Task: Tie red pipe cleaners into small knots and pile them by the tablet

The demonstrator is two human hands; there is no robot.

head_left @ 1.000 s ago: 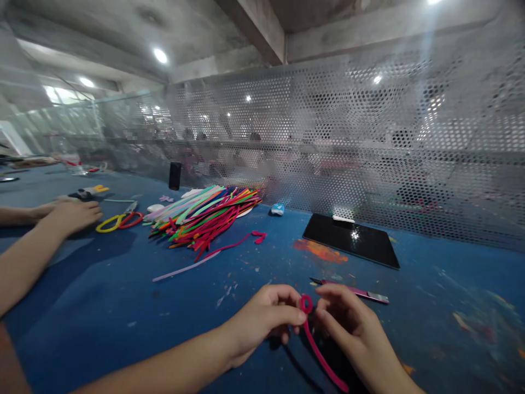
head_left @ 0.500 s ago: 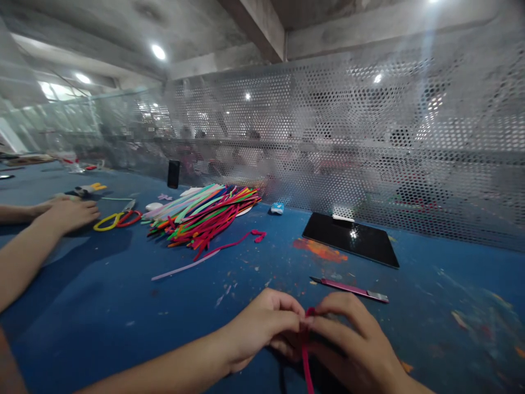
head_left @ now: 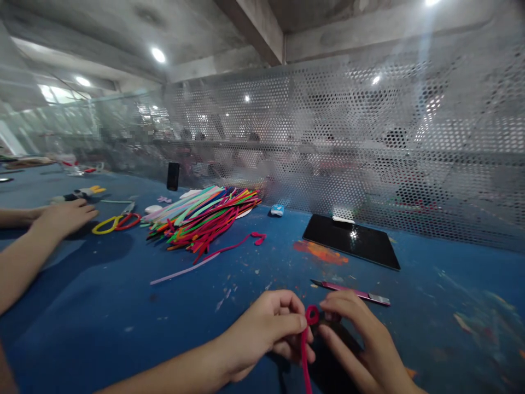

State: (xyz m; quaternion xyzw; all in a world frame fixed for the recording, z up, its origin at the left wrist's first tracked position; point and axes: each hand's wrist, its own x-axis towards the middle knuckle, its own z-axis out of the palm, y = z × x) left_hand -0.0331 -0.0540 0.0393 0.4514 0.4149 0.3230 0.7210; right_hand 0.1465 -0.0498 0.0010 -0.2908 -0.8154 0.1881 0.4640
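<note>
My left hand (head_left: 273, 328) pinches a red pipe cleaner (head_left: 304, 358) between thumb and forefinger near its top. A small round loop is formed at that end, and the rest hangs down toward the bottom edge. Just right of the loop is my right hand (head_left: 361, 339), its thumb and forefinger apart and nothing between them. Beyond the hands lies a pink-handled craft knife (head_left: 353, 291). Farther off is a pile of coloured pipe cleaners (head_left: 205, 216), with a red and lilac pipe cleaner (head_left: 205, 260), curled at one end, in front of it.
A black tablet (head_left: 350, 241) lies at the right, near a perforated metal screen (head_left: 369, 164). A small blue packet (head_left: 277, 209) sits behind. Yellow and red scissors (head_left: 117, 221) lie at the left beside another person's hands (head_left: 63, 219). A phone (head_left: 173, 176) stands near the screen.
My right hand's fingers have parted and moved off the red pipe cleaner, leaving its loop in full view. My left hand still grips it. The other person's hands have shifted slightly.
</note>
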